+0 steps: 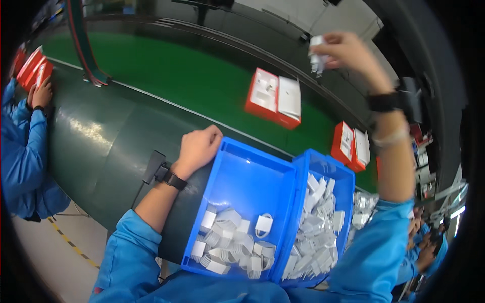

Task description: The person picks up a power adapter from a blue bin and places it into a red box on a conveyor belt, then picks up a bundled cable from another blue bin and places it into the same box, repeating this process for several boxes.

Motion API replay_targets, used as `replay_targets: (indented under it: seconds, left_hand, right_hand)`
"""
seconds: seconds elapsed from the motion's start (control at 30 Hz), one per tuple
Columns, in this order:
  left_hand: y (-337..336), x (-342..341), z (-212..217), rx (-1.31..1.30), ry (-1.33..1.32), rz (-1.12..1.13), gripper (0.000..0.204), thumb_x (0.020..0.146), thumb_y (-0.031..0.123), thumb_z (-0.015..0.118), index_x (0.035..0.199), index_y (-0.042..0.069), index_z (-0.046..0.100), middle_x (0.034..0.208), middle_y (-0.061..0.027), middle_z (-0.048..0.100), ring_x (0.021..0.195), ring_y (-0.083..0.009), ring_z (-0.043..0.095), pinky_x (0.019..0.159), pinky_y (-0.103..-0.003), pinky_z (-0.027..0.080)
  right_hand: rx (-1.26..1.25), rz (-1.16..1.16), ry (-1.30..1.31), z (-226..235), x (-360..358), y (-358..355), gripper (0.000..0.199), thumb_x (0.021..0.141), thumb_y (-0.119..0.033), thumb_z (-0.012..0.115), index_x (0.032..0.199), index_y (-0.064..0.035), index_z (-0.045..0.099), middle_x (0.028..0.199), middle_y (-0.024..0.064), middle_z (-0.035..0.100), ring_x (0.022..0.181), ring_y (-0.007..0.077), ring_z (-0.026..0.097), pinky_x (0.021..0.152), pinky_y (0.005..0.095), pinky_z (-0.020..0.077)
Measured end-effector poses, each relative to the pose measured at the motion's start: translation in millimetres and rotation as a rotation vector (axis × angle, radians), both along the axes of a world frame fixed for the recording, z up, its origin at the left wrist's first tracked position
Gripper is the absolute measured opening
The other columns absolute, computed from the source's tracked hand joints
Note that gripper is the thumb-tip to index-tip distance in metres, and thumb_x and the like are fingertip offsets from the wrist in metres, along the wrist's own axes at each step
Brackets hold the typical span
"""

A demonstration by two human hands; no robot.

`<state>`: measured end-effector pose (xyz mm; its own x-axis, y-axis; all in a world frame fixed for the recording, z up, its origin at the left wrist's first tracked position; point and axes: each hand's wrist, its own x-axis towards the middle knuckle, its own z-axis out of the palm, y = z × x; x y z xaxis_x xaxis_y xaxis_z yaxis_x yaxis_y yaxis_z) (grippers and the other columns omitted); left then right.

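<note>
My left hand (pixel 199 146) rests with curled fingers on the dark green bench, beside the far left corner of a blue bin (pixel 214 174); nothing shows in it. Raised at the upper right, my right hand (pixel 348 53) is closed on a white power adapter (pixel 317 55), slightly blurred. The left bin holds several white coiled cables (pixel 227 235) with paper wraps, bunched at its near end. A second blue bin (pixel 348 182) stands against it on the right, filled with white pieces (pixel 316 237) in clear wrapping. Both bins are nearer to me than my right hand.
An open red box (pixel 262 93) with a white tray lies on the green conveyor belt (pixel 197 81); another open red box (pixel 346 144) is farther right. A strip-like post (pixel 83 43) rises at the belt's edge. A co-worker's hand (pixel 43 93) holds red boxes at left.
</note>
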<state>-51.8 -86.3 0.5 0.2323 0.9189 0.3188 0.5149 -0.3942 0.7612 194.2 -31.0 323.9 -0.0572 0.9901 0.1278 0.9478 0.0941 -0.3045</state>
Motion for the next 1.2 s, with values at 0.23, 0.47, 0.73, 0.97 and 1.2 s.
replay_targets:
  seconds: [0.23,0.47,0.73,0.97,1.2]
  left_hand:
    - [11,-13,1,0.066,-0.023,-0.015,0.016,0.089,0.023,0.054,0.086,0.01,0.065,0.067,-0.009,0.066,0.064,-0.03,0.065,0.059,-0.042,0.049]
    - [21,-20,-6,0.08,-0.042,-0.024,0.015,0.089,0.021,0.054,0.084,0.01,0.063,0.063,-0.0075,0.064,0.06,-0.029,0.063,0.054,-0.042,0.047]
    - [16,-12,-11,0.049,-0.018,-0.017,0.017,0.09,0.023,0.052,0.085,0.011,0.064,0.067,-0.0094,0.065,0.065,-0.0306,0.064,0.059,-0.043,0.049]
    - [28,-4,-30,0.056,-0.02,0.009,0.02,0.09,0.026,0.053,0.089,0.011,0.066,0.071,-0.0106,0.066,0.067,-0.0323,0.064,0.06,-0.043,0.048]
    - [25,-6,-24,0.01,0.002,0.018,0.021,0.09,0.029,0.055,0.088,0.011,0.066,0.066,-0.0073,0.064,0.059,-0.0275,0.061,0.055,-0.038,0.045]
  right_hand:
    - [0.107,-0.208,-0.197,-151,8,127,0.053,0.068,-0.032,0.079,0.106,0.0039,0.067,0.098,0.025,0.069,0.097,0.035,0.068,0.088,0.0401,0.0527]
    - [-0.03,-0.304,-0.119,-213,32,150,0.048,0.07,-0.032,0.078,0.103,0.0022,0.07,0.102,0.0244,0.069,0.099,0.0338,0.067,0.09,0.0388,0.0514]
    - [0.135,-0.138,-0.384,-252,57,129,0.036,0.076,-0.025,0.075,0.101,-0.0003,0.071,0.1,0.0244,0.067,0.098,0.0397,0.064,0.089,0.0451,0.0502]
    - [0.158,0.2,-0.059,-199,-17,12,0.025,0.088,-0.023,0.063,0.095,0.0009,0.069,0.086,0.0159,0.07,0.074,0.0264,0.068,0.068,0.0348,0.0527]
    - [-0.595,0.669,-0.232,-205,-50,-180,0.025,0.08,-0.019,0.067,0.098,-0.0033,0.059,0.09,0.0146,0.058,0.088,0.0342,0.062,0.069,0.044,0.0532]
